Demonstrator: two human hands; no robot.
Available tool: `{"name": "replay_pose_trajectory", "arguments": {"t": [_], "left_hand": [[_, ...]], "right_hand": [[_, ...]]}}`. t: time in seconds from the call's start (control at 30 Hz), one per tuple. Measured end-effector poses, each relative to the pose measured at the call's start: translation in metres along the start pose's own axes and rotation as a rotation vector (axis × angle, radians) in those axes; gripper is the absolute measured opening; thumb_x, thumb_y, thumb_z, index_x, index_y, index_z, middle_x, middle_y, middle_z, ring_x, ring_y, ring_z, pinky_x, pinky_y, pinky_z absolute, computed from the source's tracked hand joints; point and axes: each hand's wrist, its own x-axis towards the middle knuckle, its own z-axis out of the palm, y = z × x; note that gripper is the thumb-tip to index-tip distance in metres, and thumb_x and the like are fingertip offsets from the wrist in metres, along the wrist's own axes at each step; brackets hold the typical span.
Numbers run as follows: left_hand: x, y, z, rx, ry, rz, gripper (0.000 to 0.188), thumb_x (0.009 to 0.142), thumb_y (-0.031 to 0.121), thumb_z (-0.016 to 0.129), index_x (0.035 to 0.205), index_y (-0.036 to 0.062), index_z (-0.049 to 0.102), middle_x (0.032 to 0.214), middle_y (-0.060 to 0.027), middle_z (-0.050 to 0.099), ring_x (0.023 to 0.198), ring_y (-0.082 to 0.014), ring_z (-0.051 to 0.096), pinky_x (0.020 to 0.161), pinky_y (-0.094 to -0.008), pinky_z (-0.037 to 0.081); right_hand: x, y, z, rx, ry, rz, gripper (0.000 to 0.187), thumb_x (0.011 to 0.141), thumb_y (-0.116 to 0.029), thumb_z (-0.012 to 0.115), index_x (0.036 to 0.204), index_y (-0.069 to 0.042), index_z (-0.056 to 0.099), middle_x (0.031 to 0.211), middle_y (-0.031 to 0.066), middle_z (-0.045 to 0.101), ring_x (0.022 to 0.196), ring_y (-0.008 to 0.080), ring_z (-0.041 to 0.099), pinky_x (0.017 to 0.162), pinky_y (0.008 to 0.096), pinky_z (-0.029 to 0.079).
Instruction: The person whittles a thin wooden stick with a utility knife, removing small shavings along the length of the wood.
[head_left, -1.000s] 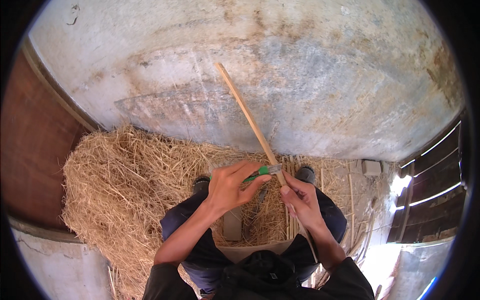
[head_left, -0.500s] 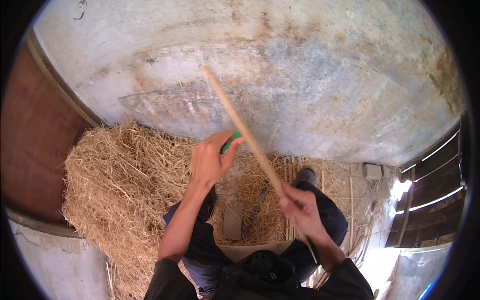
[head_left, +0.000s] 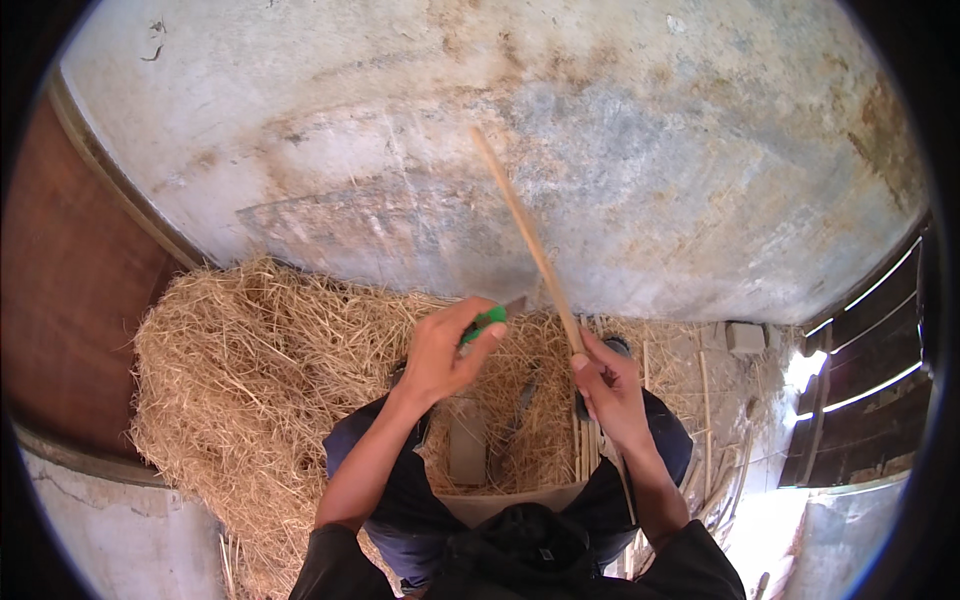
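Currently, a green-handled knife (head_left: 486, 324) is gripped in the left hand (head_left: 438, 350), whose fingers are curled closed around the handle, with the thumb pressed against it. Its blade (bare and greyish) is held near a long wooden strip (head_left: 529, 235), apart from it. By the right hand (head_left: 612, 392), nearly closed, the strip is pinched toward its lower end between thumb and fingers, its upper length slanted up and leftward before the stained wall (head_left: 680, 180).
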Motion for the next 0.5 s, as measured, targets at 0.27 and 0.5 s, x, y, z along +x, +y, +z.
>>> {"name": "replay_pose_trajectory", "arguments": {"t": [0.27, 0.5], "left_hand": [[-0.0062, 0.0086, 0.0115, 0.005, -0.098, 0.121, 0.03, 0.096, 0.017, 0.083, 0.119, -0.0002, 0.074, 0.102, -0.0175, 0.077, 0.081, -0.029, 0.076, 0.07, -0.0379, 0.059], [-0.0069, 0.0119, 0.005, 0.058, -0.073, 0.143, 0.031, 0.093, 0.019, 0.086, 0.117, 0.001, 0.077, 0.103, -0.016, 0.08, 0.081, -0.0311, 0.079, 0.068, -0.0382, 0.061]], "right_hand": [[-0.0047, -0.0033, 0.0096, 0.011, -0.088, 0.014, 0.055, 0.109, -0.015, 0.07, 0.158, 0.004, 0.053, 0.078, -0.0045, 0.061, 0.057, 0.0016, 0.047, 0.051, 0.0234, 0.038], [-0.0061, -0.0051, 0.0121, 0.063, -0.114, 0.019, 0.057, 0.108, -0.017, 0.072, 0.157, 0.004, 0.054, 0.077, -0.0027, 0.062, 0.054, 0.0024, 0.047, 0.049, 0.0234, 0.039]]}}
